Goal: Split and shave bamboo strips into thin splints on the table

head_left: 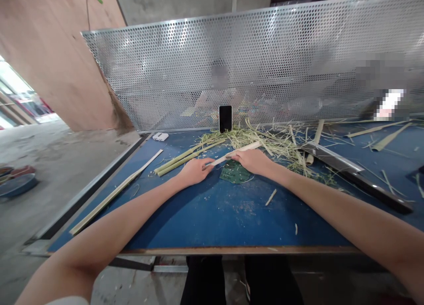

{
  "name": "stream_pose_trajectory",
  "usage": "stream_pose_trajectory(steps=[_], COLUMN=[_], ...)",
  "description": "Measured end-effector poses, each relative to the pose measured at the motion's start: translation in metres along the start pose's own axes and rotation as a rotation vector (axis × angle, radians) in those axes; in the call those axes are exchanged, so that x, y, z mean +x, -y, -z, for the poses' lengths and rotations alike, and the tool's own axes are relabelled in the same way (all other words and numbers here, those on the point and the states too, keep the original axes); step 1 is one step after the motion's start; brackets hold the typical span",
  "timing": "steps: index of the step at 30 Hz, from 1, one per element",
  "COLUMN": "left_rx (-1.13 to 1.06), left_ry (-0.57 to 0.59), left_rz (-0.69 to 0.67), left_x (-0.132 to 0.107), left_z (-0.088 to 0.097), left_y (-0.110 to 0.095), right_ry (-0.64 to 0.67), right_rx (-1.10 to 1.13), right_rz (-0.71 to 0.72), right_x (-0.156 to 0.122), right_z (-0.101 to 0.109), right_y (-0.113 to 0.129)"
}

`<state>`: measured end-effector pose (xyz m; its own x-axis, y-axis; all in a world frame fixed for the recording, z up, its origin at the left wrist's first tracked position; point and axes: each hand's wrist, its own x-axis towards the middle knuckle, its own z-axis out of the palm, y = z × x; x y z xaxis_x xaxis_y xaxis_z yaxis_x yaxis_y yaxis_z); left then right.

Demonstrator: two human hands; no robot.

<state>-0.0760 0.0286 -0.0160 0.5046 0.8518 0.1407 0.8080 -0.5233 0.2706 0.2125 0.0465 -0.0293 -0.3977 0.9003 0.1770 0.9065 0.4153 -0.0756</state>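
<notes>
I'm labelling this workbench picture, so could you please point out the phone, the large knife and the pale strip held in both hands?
Phone (225,118): head view, on its dark screen.
Large knife (360,180): head view, on its black handle.
Pale strip (220,160): head view, on its middle stretch.

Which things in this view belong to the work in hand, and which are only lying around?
Likely part of the work: bamboo strip, held by left hand and right hand; dark green cloth near them; shavings; probably the big knife, which neither hand holds.

Apparently just lying about: smartphone, standing by the perforated metal panel; small white object, unclear.
</notes>
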Motion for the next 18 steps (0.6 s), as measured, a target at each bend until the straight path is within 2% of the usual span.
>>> stream_pose_trajectory(steps=[9, 18], left_rx=[0.044, 0.089], left_ry=[0.010, 0.031], left_rz=[-0.006, -0.010], left_x=[0.002, 0.003], left_z=[-0.001, -0.001], left_y=[0.001, -0.002], right_ry=[0.058, 0.100], right_rx=[-0.145, -0.180], right_rz=[0.072, -0.003], right_x=[0.007, 0.011], right_z=[-0.002, 0.003], right_y=[-0.011, -0.010])
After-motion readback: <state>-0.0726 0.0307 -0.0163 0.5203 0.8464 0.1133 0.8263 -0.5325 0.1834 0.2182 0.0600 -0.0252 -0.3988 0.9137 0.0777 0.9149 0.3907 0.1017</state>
